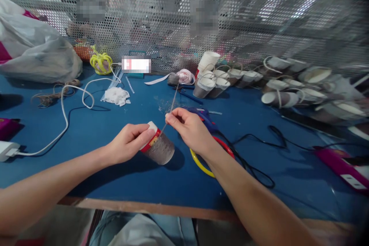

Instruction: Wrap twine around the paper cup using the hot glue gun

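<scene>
My left hand (131,142) grips a paper cup (163,150) by its white and red end, holding it tilted above the table. Brown twine is wound round the cup's side, and a red band with a yellow label shows beside my thumb. Between the thumb and fingers of my right hand (187,127) is a strand of twine (173,101). That strand runs from the cup up to a small grey-brown ball of twine (173,79) further back. Below my right wrist lie yellow and red loop handles (201,163), partly covered by the arm.
Several cups with handles (211,80) stand at the back, more (296,88) at right. A blue glue gun (206,117) with black cord lies behind my right hand. White scraps (117,96), a white cable (67,119) and a plastic bag (37,46) are at left. Perforated metal mesh (161,15) borders the table.
</scene>
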A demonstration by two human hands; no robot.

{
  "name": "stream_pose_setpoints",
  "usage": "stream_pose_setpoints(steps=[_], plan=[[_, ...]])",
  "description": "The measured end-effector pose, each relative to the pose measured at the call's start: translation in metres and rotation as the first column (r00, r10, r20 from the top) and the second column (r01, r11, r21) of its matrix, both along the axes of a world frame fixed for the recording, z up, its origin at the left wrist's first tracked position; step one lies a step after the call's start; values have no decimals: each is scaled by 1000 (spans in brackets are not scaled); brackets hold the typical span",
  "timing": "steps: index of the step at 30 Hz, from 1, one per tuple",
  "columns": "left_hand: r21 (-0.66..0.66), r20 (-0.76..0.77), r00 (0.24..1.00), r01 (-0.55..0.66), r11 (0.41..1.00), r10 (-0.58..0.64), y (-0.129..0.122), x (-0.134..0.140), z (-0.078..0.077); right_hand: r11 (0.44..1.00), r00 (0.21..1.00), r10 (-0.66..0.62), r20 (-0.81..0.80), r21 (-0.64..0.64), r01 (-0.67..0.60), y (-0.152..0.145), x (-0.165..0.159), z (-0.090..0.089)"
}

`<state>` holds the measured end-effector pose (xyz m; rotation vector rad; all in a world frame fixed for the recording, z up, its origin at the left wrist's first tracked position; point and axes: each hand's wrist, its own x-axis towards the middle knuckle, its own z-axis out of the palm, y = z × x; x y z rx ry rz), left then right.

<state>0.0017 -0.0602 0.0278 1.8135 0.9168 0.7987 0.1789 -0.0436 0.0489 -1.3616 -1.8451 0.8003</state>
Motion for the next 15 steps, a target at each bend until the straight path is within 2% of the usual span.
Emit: stream_pose_setpoints(steps=[15], plan=[[129, 2, 999, 32, 991, -33, -4, -4, 0, 998, 996, 67, 51, -18, -66, -6, -9, -6]])
